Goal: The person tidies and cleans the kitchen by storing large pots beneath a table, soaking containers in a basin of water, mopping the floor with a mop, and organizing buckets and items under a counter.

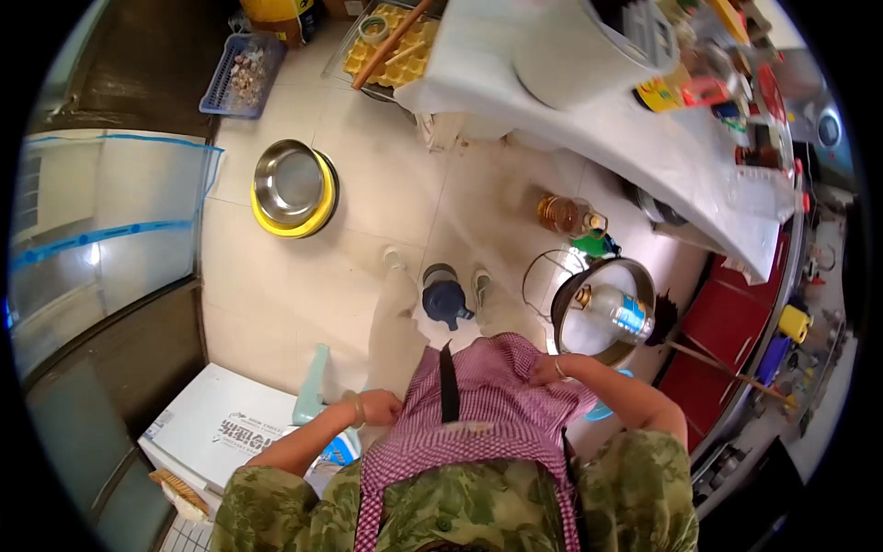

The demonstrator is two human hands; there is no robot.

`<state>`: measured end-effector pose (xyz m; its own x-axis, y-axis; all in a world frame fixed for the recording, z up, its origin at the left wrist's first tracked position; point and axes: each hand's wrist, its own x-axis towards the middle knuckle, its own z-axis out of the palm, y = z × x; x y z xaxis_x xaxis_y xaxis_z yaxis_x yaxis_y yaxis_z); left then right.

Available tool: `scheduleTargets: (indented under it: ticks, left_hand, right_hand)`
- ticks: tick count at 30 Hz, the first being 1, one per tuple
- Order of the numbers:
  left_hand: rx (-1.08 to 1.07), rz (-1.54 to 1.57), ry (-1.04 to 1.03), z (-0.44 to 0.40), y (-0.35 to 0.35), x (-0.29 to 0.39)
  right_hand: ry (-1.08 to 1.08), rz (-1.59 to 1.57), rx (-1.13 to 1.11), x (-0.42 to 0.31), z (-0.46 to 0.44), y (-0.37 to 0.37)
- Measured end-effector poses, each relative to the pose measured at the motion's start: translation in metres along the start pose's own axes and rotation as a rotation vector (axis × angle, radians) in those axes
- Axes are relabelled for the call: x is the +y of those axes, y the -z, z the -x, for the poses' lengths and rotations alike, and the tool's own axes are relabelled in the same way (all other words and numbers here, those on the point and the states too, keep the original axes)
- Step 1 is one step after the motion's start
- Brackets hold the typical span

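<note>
- Pink checked apron point(487, 391): worn in front.
- Right hand point(549, 369): grip pinching apron cloth.
- Left hand point(379, 407): beside apron's edge; cannot tell its grip.
- Dark-blue object point(447, 299) between shoes point(482, 286); basin point(578, 345) near right hand, bottle point(614, 311) across it.

At 10 o'clock I see a steel basin point(292, 175) stacked on a yellow basin point(280, 229) on the tiled floor point(368, 138). Further out, between 10 and 11, I have a blue basket point(237, 113) with small pieces in it. Between 11 and 12 I make out a yellow egg tray point(419, 67) with a wooden rod point(391, 45) lying across it. At 1 o'clock a white bucket point(570, 55) stands on the white-covered table point(667, 161). At 2 o'clock I see 1 amber bottle point(559, 214); at 3, a clear bottle point(621, 313) lies over a metal pan point(589, 345), with red cabinets point(694, 377) beyond. At 8 o'clock I have a white box point(202, 419) with dark lettering.
</note>
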<state>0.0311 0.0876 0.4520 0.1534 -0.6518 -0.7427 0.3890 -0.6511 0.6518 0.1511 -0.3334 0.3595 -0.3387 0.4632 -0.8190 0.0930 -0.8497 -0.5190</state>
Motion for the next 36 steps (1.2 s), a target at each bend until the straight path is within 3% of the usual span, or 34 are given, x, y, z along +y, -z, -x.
scheduleTargets:
  ticks: [2,4,6,7,9,12,14,16,20,23,26,28,32,36]
  left_hand:
    - [0.034,-0.072,-0.036,-0.034,0.028,-0.039]
    - [0.422,-0.025,-0.029,-0.080,0.044,-0.071]
    - [0.759,-0.099,0.059,-0.127,0.075,-0.072]
    - [0.869,-0.089,0.101,-0.154,0.083,-0.073]
    - [0.903,0.147,0.040,-0.218,0.092,-0.083]
    - [0.952,0.467,-0.070,-0.301,0.089,-0.087]
    - [1.022,0.520,-0.123,-0.326,0.096,-0.079]
    - [1.026,0.621,-0.160,-0.344,0.100,-0.077]
    - [1.048,0.740,-0.230,-0.356,0.108,-0.086]
    - [1.087,0.571,-0.199,-0.360,0.118,-0.100]
    - [1.216,0.682,-0.226,-0.349,0.139,-0.094]
    - [1.194,0.726,-0.225,-0.353,0.142,-0.093]
    - [1.134,0.757,-0.244,-0.357,0.142,-0.088]
    - [1.124,0.780,-0.230,-0.352,0.148,-0.084]
  right_hand:
    - [-0.185,-0.045,0.091,-0.053,0.003,0.061]
    - [-0.179,-0.293,0.594,-0.011,-0.054,0.099]
    - [0.015,-0.500,0.855,0.048,-0.114,0.159]
    - [-0.045,-0.468,0.935,0.057,-0.126,0.199]
    - [-0.064,-0.542,1.064,0.069,-0.143,0.281]
    - [0.226,-1.187,1.118,0.062,-0.136,0.376]
    - [0.151,-1.255,1.261,0.038,-0.125,0.423]
    - [0.136,-1.167,1.444,0.061,-0.134,0.465]
    - [0.161,-1.233,1.428,0.066,-0.132,0.526]
    - [0.319,-1.258,1.358,0.117,-0.150,0.560]
    - [0.406,-1.182,1.450,0.105,-0.160,0.555]
    - [0.467,-1.077,1.581,0.099,-0.162,0.559]
    - [0.698,-1.163,1.468,0.105,-0.162,0.568]
    - [0.697,-1.190,1.469,0.114,-0.168,0.569]
